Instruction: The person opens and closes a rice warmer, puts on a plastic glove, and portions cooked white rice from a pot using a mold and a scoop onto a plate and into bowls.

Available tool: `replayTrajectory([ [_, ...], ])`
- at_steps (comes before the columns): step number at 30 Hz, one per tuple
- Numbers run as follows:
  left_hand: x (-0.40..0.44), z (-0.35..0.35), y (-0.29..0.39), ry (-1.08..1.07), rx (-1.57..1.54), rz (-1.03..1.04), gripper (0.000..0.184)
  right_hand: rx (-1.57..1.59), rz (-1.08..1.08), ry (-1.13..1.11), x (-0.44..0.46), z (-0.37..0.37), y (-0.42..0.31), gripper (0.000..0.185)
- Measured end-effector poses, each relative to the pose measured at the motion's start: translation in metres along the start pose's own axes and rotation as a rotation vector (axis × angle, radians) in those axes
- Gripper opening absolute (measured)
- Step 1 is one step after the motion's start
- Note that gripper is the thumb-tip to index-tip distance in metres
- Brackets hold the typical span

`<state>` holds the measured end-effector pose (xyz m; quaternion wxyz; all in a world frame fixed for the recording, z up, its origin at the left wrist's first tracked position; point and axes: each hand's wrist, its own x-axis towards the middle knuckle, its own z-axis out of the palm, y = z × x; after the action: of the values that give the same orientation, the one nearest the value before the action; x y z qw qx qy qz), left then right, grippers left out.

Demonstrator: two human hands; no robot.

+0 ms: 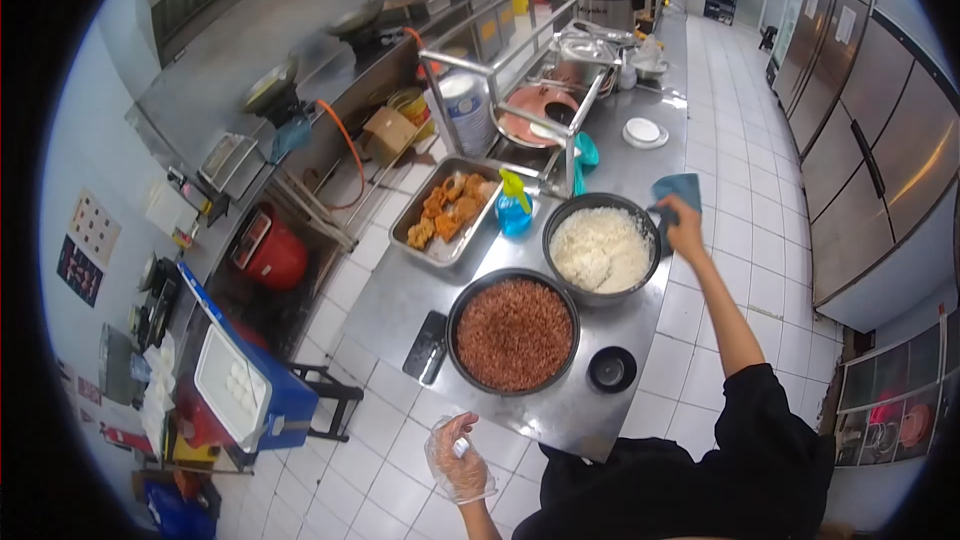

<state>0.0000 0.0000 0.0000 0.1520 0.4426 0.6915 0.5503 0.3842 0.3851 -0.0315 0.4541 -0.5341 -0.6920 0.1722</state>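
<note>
My right hand point(684, 225) is closed on a blue-grey cloth point(680, 188) at the right side of a black pot of white rice point(600, 248). Part of the cloth hangs beside the pot's rim; I cannot tell whether it touches. My left hand point(460, 462), in a clear plastic glove, is below the table's near edge with its fingers curled. Something small and white shows at the fingers, too unclear to name. Closest to that hand is a black pot of reddish-brown rice point(513, 333), with a dark phone point(427, 348) to its left and a small black bowl point(612, 369) to its right.
A metal tray of fried chicken point(452, 210) and a blue spray bottle point(513, 213) stand behind the pots on the steel table point(385, 295). Farther back is a metal rack point(490, 68). A blue cooler point(285, 400) stands left, steel refrigerators point(850, 130) right.
</note>
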Motion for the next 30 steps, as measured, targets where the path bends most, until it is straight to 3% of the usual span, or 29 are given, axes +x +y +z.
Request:
replayTrajectory([
  [1, 0.006, 0.013, 0.002, 0.005, -0.02, 0.025, 0.033, -0.051, -0.126, 0.028, 0.002, 0.0, -0.008, 0.023],
  [2, 0.01, 0.026, 0.005, 0.009, -0.039, 0.047, 0.03, -0.043, -0.098, 0.059, 0.004, -0.006, -0.014, 0.027],
  [3, 0.027, -0.037, 0.028, -0.042, 0.136, 0.097, 0.03, 0.093, 0.046, 0.093, -0.044, 0.041, -0.04, 0.031],
  [5, 0.023, -0.005, 0.045, -0.063, 0.174, 0.132, 0.03, 0.091, 0.052, 0.12, -0.028, -0.005, -0.035, 0.033],
  [6, 0.019, 0.016, 0.051, -0.059, 0.147, 0.126, 0.015, 0.1, 0.055, 0.123, -0.016, -0.03, -0.031, 0.034],
  [8, 0.011, 0.047, 0.074, -0.033, -0.057, 0.083, 0.027, 0.143, 0.07, 0.089, -0.006, -0.061, -0.018, 0.038],
  [10, 0.01, 0.087, 0.097, -0.07, -0.19, 0.092, 0.055, 0.249, 0.016, 0.008, 0.01, -0.088, -0.01, 0.036],
  [16, 0.008, 0.266, 0.173, -0.364, -0.264, 0.201, 0.049, 0.481, -0.119, -0.31, 0.091, -0.16, 0.028, 0.035],
  [23, 0.003, 0.412, 0.241, -0.49, -0.265, 0.194, 0.047, 0.926, -0.149, -0.277, 0.175, -0.129, 0.059, 0.035],
  [24, 0.009, 0.426, 0.245, -0.482, -0.257, 0.195, 0.047, 0.906, -0.125, -0.308, 0.181, -0.119, 0.059, 0.042],
  [25, 0.016, 0.439, 0.241, -0.448, -0.213, 0.195, 0.046, 0.693, -0.274, -0.307, 0.19, -0.107, 0.068, 0.069],
  [27, 0.038, 0.467, 0.224, -0.374, -0.134, 0.19, 0.045, 0.64, -0.188, -0.664, 0.2, -0.086, 0.093, 0.108],
  [29, 0.063, 0.489, 0.227, -0.235, 0.052, 0.197, 0.037, 0.539, -0.314, -0.784, 0.215, -0.076, 0.118, 0.104],
  [30, 0.08, 0.501, 0.221, -0.161, 0.137, 0.222, 0.035, 0.563, -0.278, -0.904, 0.229, -0.076, 0.13, 0.097],
])
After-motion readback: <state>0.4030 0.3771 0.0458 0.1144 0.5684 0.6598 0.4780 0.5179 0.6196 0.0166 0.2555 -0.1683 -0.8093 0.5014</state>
